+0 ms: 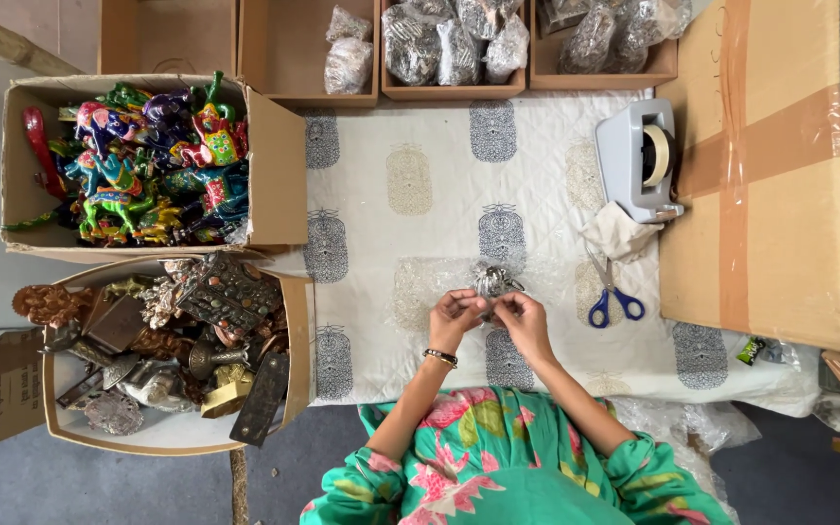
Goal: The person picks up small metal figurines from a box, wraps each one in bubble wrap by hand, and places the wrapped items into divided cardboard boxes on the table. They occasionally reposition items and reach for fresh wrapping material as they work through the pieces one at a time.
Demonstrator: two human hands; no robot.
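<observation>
— What are the hands doing?

— Both meet over the cloth (537,175). The left hand (455,317) and right hand (523,319) pinch a small metal trinket (494,281) between curled fingertips, close together, above a sheet of bubble wrap (420,287).

— And beside them?

— Blue scissors (611,297) lie just right of the hands; a grey tape dispenser (639,160) stands farther up, next to a big taped carton (765,175).

— On the left?

— 2 open boxes: the upper box (279,175) holds bright painted animal figures (148,160), the lower box (298,340) metal figurines (177,350). Along the top, 3 trays (289,68) with wrapped bundles (449,44).
</observation>
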